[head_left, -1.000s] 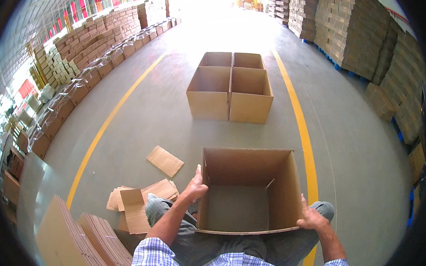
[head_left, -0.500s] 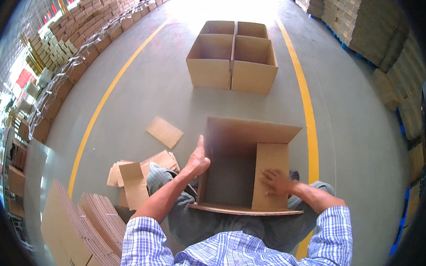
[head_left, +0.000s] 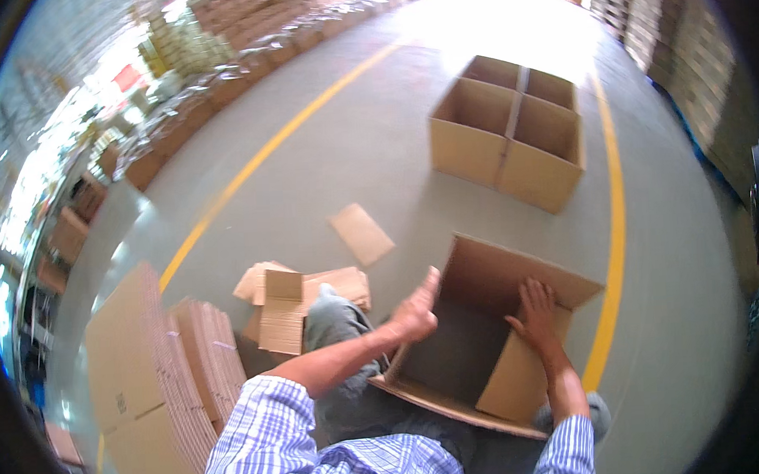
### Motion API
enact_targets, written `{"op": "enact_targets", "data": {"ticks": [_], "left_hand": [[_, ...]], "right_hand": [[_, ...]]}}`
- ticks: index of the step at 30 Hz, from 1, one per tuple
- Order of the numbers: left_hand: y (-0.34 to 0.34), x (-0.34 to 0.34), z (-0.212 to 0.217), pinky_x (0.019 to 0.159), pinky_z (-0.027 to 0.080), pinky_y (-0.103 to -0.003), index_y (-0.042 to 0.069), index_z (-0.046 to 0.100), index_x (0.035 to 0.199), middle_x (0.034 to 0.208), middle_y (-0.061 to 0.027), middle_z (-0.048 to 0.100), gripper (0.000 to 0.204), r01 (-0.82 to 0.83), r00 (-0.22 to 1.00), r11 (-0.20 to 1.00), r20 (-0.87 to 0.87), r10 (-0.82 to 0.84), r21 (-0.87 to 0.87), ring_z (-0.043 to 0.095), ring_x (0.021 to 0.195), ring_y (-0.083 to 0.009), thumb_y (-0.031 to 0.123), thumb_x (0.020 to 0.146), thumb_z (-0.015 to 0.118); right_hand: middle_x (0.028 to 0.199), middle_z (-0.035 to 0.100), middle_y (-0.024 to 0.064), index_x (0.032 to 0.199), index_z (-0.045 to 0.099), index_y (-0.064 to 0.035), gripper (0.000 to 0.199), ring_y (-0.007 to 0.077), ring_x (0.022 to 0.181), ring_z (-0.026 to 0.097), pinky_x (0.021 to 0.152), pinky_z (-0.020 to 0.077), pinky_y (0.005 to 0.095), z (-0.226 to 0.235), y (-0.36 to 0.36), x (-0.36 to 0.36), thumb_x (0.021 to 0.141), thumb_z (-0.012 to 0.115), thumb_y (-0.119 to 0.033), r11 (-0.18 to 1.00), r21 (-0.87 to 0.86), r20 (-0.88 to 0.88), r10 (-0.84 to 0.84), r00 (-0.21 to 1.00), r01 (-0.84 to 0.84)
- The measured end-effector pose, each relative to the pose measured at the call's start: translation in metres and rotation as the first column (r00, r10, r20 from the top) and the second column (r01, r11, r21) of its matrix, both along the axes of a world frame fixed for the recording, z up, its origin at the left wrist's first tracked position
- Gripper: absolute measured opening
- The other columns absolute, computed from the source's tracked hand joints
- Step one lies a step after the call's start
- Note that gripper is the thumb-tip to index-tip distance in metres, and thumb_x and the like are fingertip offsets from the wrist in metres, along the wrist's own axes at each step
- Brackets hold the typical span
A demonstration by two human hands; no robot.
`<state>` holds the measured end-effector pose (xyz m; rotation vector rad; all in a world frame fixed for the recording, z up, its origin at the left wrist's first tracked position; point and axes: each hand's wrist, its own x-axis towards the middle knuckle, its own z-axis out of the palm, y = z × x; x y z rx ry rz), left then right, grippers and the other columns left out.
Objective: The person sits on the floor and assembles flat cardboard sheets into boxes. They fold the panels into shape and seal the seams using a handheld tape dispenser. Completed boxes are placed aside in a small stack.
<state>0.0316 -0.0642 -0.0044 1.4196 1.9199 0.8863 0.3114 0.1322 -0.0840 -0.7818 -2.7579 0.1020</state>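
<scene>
An open cardboard box (head_left: pixel 460 331) stands between my knees, its inside facing up toward me. My left hand (head_left: pixel 415 313) grips the top of its left wall, one finger stretched along the edge. The other fingers are partly hidden. Inside the box, my right hand (head_left: pixel 535 313) has its fingers spread against the far panel (head_left: pixel 521 269), close to the far right corner. A right-hand panel (head_left: pixel 521 379) slants inward below that wrist. Toward me, the near panel (head_left: pixel 459 411) lies folded outward over my lap.
Four-celled open cardboard boxes (head_left: pixel 469 148) stand grouped ahead on the floor. Loose cardboard pieces (head_left: pixel 281 313) lie by my left knee, with a flat piece (head_left: pixel 362 233) beyond. Flattened cartons (head_left: pixel 126 358) are stacked at left. Yellow lines (head_left: pixel 613 218) border the aisle; pallet stacks (head_left: pixel 703 87) line the right.
My right hand has moved from the right-hand panel up and forward to the far panel. The left hand stays at the left wall. The whole view has turned and tilted.
</scene>
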Motion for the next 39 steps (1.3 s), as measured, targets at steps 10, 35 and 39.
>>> {"op": "enact_targets", "data": {"ticks": [10, 35, 39], "left_hand": [[0.069, 0.093, -0.044, 0.101, 0.035, -0.067, 0.015, 0.024, 0.152, 0.157, -0.0258, 0.008, 0.085, 0.103, 0.923, 0.783, -0.235, -0.305, -0.613, 0.004, 0.143, -0.0499, 0.04, 0.081, 0.066], [0.019, 0.051, -0.055, 0.089, 0.045, -0.046, 0.005, 0.069, 0.084, 0.087, -0.0135, 0.067, 0.051, 0.248, 0.851, 0.962, -0.449, -0.272, -0.111, 0.063, 0.096, -0.0312, 0.044, 0.099, 0.039], [0.036, 0.046, -0.103, 0.101, 0.037, -0.052, 0.008, 0.062, 0.11, 0.111, -0.0095, 0.06, 0.032, 0.196, 0.801, 0.962, -0.596, -0.047, 0.188, 0.055, 0.11, -0.0271, 0.032, 0.096, 0.046]], "right_hand": [[0.15, 0.03, 0.0239, 0.14, 0.035, -0.0006, 0.076, 0.042, 0.14, 0.025, 0.113, 0.0165, 0.0598, -0.031, -0.009, -0.007, 0.082, 0.068, -0.036, 0.962, 0.025, -0.151, 0.272, 0.95, -0.271], [0.139, 0.046, 0.0185, 0.123, 0.056, -0.0031, 0.05, 0.039, 0.131, 0.04, 0.109, 0.0322, 0.0474, 0.056, 0.003, -0.049, 0.076, 0.071, -0.01, 0.907, -0.166, 0.033, 0.396, 0.917, -0.386], [0.137, 0.049, 0.0176, 0.124, 0.056, -0.0026, 0.042, 0.0372, 0.127, 0.045, 0.105, 0.0339, 0.046, 0.089, 0.037, -0.044, 0.084, 0.066, -0.014, 0.954, 0.28, -0.314, -0.018, 0.949, 0.111]]}}
